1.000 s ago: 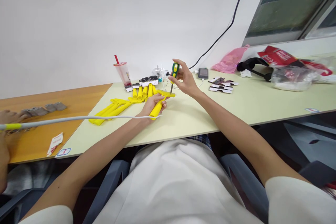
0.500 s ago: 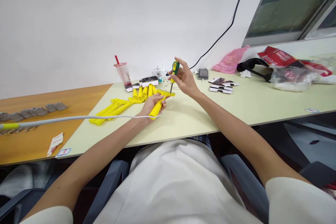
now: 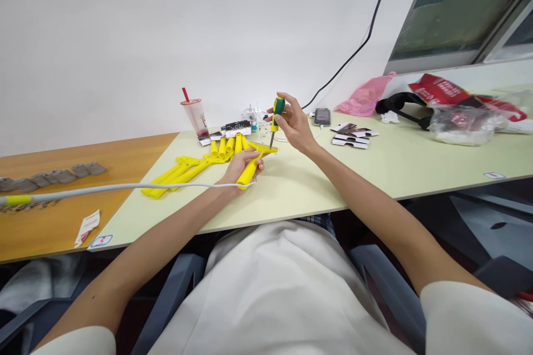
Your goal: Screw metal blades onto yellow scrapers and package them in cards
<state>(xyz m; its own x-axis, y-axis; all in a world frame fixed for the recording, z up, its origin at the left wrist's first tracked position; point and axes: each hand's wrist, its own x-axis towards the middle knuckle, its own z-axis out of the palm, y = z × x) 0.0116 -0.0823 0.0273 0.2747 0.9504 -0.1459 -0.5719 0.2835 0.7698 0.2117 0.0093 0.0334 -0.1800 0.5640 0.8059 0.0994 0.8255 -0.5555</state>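
My left hand (image 3: pixel 240 167) is wrapped round a yellow plastic scraper-like tool (image 3: pixel 249 171), which has a thick round handle and a flat crosswise head. In my right hand (image 3: pixel 295 125) is a green and yellow screwdriver (image 3: pixel 278 106), gripped by the fingertips at its handle. Its shaft points down, and the tip meets the head of the yellow tool. Several more yellow tools of the same kind (image 3: pixel 189 169) lie on the table left of my left hand, some with their handle ends facing me.
Behind the yellow tools stand a plastic cup with a red straw (image 3: pixel 194 115) and some black and white packets (image 3: pixel 236 128). A phone-like device (image 3: pixel 322 117), flat cards (image 3: pixel 353 136) and plastic bags (image 3: pixel 462 122) lie to the right. Grey pieces (image 3: pixel 62 176) line the orange table.
The screwdriver's handle has turned slightly and shifted a little in my right fingers. My left hand and the yellow tool have stayed in place.
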